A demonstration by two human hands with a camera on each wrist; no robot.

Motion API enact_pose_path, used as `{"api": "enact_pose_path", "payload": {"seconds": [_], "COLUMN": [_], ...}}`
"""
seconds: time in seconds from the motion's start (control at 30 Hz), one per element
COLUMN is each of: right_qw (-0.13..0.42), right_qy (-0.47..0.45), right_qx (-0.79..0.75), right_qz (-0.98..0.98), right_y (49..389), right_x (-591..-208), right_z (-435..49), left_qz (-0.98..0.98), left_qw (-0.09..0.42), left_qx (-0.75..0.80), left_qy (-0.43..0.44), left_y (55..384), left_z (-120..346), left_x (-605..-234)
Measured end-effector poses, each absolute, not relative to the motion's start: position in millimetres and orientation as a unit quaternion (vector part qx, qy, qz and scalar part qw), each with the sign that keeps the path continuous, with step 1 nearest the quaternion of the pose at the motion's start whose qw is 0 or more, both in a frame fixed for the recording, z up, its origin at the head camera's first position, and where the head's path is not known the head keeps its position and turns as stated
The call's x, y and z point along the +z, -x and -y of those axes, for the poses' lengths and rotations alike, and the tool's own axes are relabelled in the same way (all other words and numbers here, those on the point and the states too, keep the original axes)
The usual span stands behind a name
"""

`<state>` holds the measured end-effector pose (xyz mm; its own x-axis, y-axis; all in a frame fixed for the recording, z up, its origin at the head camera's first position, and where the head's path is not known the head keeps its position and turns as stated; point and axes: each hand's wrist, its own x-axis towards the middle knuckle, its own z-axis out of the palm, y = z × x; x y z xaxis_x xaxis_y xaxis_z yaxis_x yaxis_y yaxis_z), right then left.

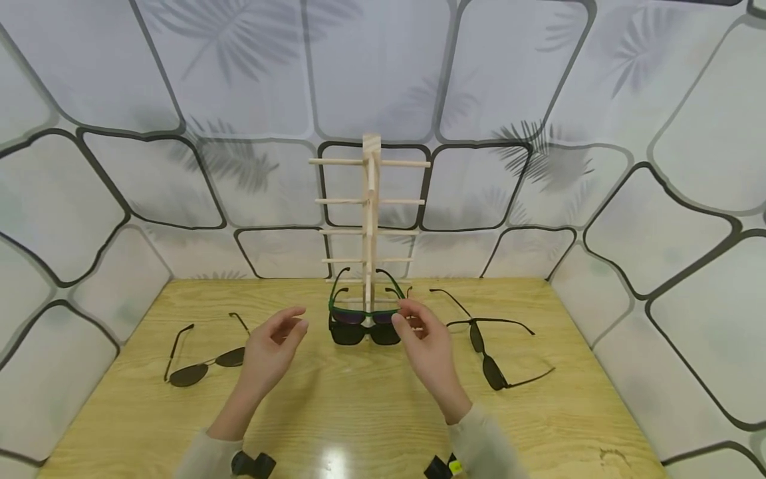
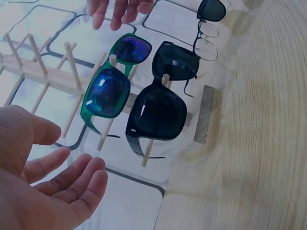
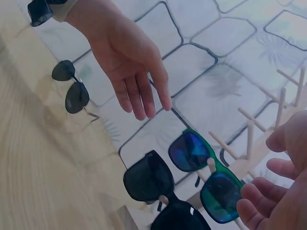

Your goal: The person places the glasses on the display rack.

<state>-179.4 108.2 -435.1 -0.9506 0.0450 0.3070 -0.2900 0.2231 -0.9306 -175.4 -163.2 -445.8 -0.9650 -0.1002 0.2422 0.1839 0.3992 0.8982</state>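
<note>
Green-framed sunglasses point(image 1: 348, 318) with mirrored blue-purple lenses sit on a wooden peg rack point(image 1: 371, 199), one level above black sunglasses point(image 1: 348, 334) on its lowest part. My right hand point(image 1: 427, 346) is beside the right end of the green pair, thumb and fingers loosely bent with a gap between them. In the left wrist view that hand shows apart from the frames. My left hand point(image 1: 269, 349) hovers left of the rack, fingers relaxed and holding nothing; in the left wrist view its fingertips point toward the green pair's near end.
Aviator sunglasses point(image 1: 189, 375) lie unfolded on the wood-grain table point(image 1: 335, 412) at left, partly behind my left hand. Dark sunglasses point(image 1: 493, 372) lie at right, beside thin round clear-lens glasses point(image 2: 206, 48). Upper rack pegs point(image 1: 338, 161) hold nothing. A patterned backdrop point(image 1: 383, 66) encloses the table's back and sides.
</note>
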Motion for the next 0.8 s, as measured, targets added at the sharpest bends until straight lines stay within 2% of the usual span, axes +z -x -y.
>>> {"api": "enact_pose_path", "payload": {"seconds": [0.5, 0.8], "right_qw": [0.061, 0.01], "right_qy": [-0.124, -0.152], "right_qx": [0.633, 0.629], "right_qz": [0.762, 0.762], "right_y": [161, 164], "right_x": [-454, -470], "right_z": [-67, -41], "left_qz": [0.828, 0.843], "left_qw": [0.142, 0.147], "left_qx": [-0.543, -0.515], "left_qy": [0.012, -0.043], "left_y": [153, 144], "left_z": [199, 233], "left_x": [-456, -462]}}
